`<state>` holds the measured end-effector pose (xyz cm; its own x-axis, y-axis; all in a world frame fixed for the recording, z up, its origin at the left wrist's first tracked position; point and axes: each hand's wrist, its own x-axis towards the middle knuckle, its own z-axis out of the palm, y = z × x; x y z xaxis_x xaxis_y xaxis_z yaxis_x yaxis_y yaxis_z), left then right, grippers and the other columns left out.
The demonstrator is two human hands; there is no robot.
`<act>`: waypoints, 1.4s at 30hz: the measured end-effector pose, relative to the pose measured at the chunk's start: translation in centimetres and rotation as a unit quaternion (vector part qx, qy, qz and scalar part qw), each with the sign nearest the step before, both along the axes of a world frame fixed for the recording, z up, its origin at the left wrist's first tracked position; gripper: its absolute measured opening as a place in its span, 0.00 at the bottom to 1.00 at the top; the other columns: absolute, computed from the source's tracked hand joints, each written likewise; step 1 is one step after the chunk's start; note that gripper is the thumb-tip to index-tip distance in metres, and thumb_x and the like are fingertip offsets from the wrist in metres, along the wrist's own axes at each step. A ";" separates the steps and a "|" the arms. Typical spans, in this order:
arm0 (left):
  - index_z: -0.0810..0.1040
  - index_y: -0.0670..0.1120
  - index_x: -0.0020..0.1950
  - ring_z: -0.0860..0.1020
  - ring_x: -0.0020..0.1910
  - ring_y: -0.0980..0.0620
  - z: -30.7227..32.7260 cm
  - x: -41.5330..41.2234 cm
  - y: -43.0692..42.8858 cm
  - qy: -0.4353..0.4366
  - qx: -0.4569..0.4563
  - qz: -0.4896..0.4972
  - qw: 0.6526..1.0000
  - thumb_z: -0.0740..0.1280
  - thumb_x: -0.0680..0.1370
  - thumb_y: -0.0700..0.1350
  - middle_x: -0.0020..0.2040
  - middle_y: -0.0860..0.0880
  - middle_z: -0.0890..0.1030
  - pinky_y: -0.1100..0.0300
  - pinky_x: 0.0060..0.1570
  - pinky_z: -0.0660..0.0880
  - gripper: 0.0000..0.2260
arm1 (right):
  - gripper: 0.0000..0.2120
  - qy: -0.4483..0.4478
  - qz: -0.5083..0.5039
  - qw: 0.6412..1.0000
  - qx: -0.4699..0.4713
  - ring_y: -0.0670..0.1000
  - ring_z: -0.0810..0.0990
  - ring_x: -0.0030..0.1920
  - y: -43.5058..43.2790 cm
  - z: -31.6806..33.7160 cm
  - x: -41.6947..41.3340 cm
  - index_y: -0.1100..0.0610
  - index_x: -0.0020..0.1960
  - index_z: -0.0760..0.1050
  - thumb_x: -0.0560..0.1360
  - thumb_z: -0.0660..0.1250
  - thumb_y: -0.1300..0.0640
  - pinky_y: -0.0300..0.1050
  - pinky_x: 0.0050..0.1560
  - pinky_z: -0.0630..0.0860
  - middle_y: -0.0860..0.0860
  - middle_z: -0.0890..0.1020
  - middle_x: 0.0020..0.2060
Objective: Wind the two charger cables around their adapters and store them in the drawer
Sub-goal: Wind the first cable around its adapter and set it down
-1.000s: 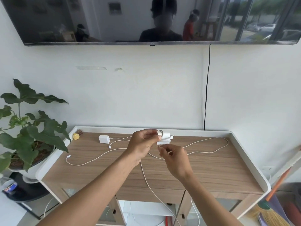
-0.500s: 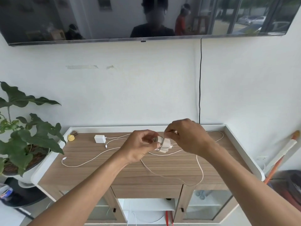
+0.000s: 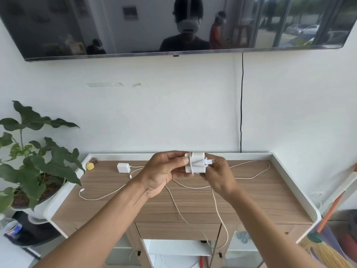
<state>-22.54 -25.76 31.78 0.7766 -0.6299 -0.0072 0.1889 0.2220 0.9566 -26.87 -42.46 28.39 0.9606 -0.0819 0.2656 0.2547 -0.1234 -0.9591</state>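
Big dark TV up on the white wall, black cord hanging under it. Leafy potted plant on the left, little yellow thing on the tabletop's back corner — broom bottom right.

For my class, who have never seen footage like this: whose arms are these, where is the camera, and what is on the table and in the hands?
The camera sits on a person's head, looking forward and down, so the arms are the wearer's own. The left hand grips a white adapter with cable looped around it; the right hand holds the cable beside it. On the wooden table lie a second adapter, loose white cable and a small yellow object. The drawer underneath is shut.
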 end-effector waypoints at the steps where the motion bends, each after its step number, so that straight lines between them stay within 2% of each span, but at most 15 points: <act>1: 0.78 0.32 0.57 0.83 0.46 0.42 0.2 0.0 0.0 0.012 -0.005 0.009 1.000 0.68 0.73 0.40 0.49 0.38 0.83 0.56 0.44 0.81 0.16 | 0.15 0.003 -0.017 1.000 0.017 0.45 0.63 0.25 0.6 -0.9 -0.2 0.57 0.35 0.79 0.77 0.62 0.68 0.37 0.26 0.60 0.51 0.71 0.24; 4: 0.80 0.32 0.53 0.83 0.42 0.45 0.1 0.1 -0.3 0.034 -0.001 0.051 0.998 0.68 0.72 0.40 0.46 0.38 0.84 0.58 0.41 0.82 0.14 | 0.17 0.016 -0.081 0.997 0.012 0.46 0.62 0.24 2.5 -3.0 -0.7 0.57 0.31 0.75 0.79 0.62 0.61 0.38 0.25 0.58 0.48 0.68 0.21; 7: 0.81 0.34 0.48 0.83 0.37 0.48 -0.9 0.2 -0.4 0.046 0.028 0.109 0.993 0.68 0.74 0.35 0.42 0.40 0.83 0.58 0.40 0.82 0.06 | 0.18 0.032 -0.130 0.988 -0.078 0.43 0.64 0.21 3.8 -3.5 -1.3 0.53 0.30 0.73 0.79 0.63 0.60 0.36 0.26 0.59 0.43 0.71 0.17; 10: 0.81 0.33 0.49 0.78 0.33 0.49 -2.0 0.4 -0.5 0.029 0.074 0.165 0.983 0.70 0.73 0.35 0.38 0.42 0.82 0.64 0.36 0.79 0.07 | 0.15 0.039 -0.143 0.979 -0.140 0.43 0.70 0.22 4.2 -3.2 -1.7 0.50 0.33 0.77 0.78 0.64 0.57 0.33 0.26 0.62 0.43 0.74 0.19; 12: 0.81 0.34 0.48 0.79 0.32 0.51 -2.4 0.5 -0.6 0.029 0.083 0.188 0.978 0.71 0.73 0.34 0.36 0.45 0.83 0.66 0.35 0.78 0.06 | 0.12 0.036 -0.147 0.970 -0.189 0.46 0.74 0.26 4.1 -3.3 -2.0 0.53 0.38 0.81 0.78 0.64 0.55 0.38 0.29 0.69 0.47 0.79 0.25; 14: 0.82 0.35 0.47 0.80 0.30 0.54 -2.7 0.4 -0.7 0.018 0.104 0.195 0.975 0.72 0.72 0.34 0.35 0.46 0.83 0.66 0.33 0.78 0.05 | 0.13 0.037 -0.138 0.953 -0.268 0.53 0.75 0.30 3.7 -3.2 -2.3 0.56 0.37 0.78 0.78 0.62 0.53 0.49 0.35 0.74 0.51 0.79 0.28; 17: 0.82 0.40 0.43 0.79 0.33 0.51 -3.5 0.3 -1.0 -0.017 0.139 0.207 0.968 0.73 0.71 0.34 0.35 0.44 0.82 0.60 0.38 0.78 0.04 | 0.14 0.052 -0.110 0.909 -0.398 0.58 0.71 0.32 3.2 -2.4 -2.7 0.54 0.34 0.69 0.77 0.59 0.52 0.50 0.33 0.71 0.52 0.75 0.29; 21: 0.82 0.40 0.46 0.79 0.40 0.49 -4.2 0.3 -1.2 -0.053 0.156 0.191 0.968 0.75 0.70 0.35 0.40 0.42 0.81 0.50 0.50 0.79 0.06 | 0.13 0.047 -0.101 0.856 -0.504 0.60 0.75 0.39 2.1 -0.1 -3.3 0.52 0.40 0.73 0.79 0.56 0.49 0.47 0.37 0.68 0.54 0.81 0.40; 25: 0.83 0.47 0.45 0.80 0.40 0.51 -4.5 0.3 -1.2 -0.136 0.198 0.166 0.956 0.77 0.64 0.47 0.40 0.48 0.82 0.50 0.50 0.79 0.12 | 0.13 0.014 -0.099 0.818 -0.566 0.59 0.81 0.47 0.9 2.3 -3.4 0.51 0.49 0.78 0.80 0.56 0.47 0.48 0.41 0.72 0.50 0.82 0.47; 29: 0.83 0.43 0.46 0.77 0.38 0.54 -4.8 0.1 -0.9 -0.178 0.206 0.098 0.957 0.75 0.70 0.38 0.40 0.48 0.81 0.52 0.46 0.77 0.07 | 0.09 -0.022 -0.103 0.801 -0.590 0.55 0.81 0.48 -0.7 4.5 -2.9 0.48 0.51 0.79 0.78 0.60 0.52 0.47 0.43 0.73 0.45 0.82 0.49; 31: 0.82 0.38 0.51 0.78 0.40 0.53 -4.8 0.0 -0.7 -0.194 0.203 0.072 0.957 0.73 0.72 0.36 0.43 0.44 0.81 0.54 0.46 0.77 0.08 | 0.09 -0.032 -0.103 0.804 -0.585 0.53 0.81 0.47 -1.6 4.8 -2.2 0.48 0.49 0.79 0.78 0.60 0.54 0.45 0.42 0.72 0.44 0.83 0.48; 33: 0.80 0.36 0.54 0.79 0.43 0.51 -4.4 0.0 -0.4 -0.176 0.169 0.046 0.969 0.72 0.73 0.35 0.47 0.41 0.82 0.56 0.47 0.78 0.11 | 0.09 -0.030 -0.096 0.829 -0.550 0.48 0.80 0.44 -2.1 4.7 -1.4 0.48 0.47 0.80 0.77 0.61 0.57 0.44 0.42 0.72 0.42 0.83 0.44; 35: 0.79 0.35 0.56 0.80 0.45 0.51 -3.9 0.1 -0.1 -0.152 0.131 0.027 0.979 0.70 0.74 0.34 0.48 0.41 0.81 0.58 0.47 0.79 0.11 | 0.11 -0.022 -0.073 0.875 -0.477 0.41 0.76 0.36 -2.5 4.4 -0.6 0.48 0.43 0.80 0.76 0.62 0.60 0.42 0.40 0.69 0.40 0.81 0.37; 38: 0.77 0.33 0.58 0.81 0.48 0.48 -2.9 0.2 0.2 -0.113 0.086 -0.001 0.990 0.68 0.75 0.34 0.51 0.40 0.81 0.58 0.46 0.80 0.12 | 0.09 0.005 -0.027 0.945 -0.325 0.47 0.80 0.36 -2.7 3.8 0.3 0.49 0.40 0.81 0.76 0.67 0.59 0.44 0.40 0.74 0.44 0.83 0.34; 42: 0.77 0.34 0.58 0.82 0.49 0.46 -1.8 0.5 0.6 -0.059 0.041 -0.043 0.996 0.67 0.74 0.37 0.50 0.42 0.83 0.55 0.46 0.80 0.14 | 0.11 0.034 0.029 0.980 -0.196 0.44 0.77 0.34 -2.3 2.9 1.1 0.49 0.38 0.81 0.77 0.67 0.59 0.38 0.39 0.73 0.44 0.82 0.32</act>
<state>-22.09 -25.13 29.94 0.7183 -0.6952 0.0268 0.0891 0.1301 0.9875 -25.80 -44.80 31.24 0.9770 0.0681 0.2019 0.2098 -0.4726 -0.8559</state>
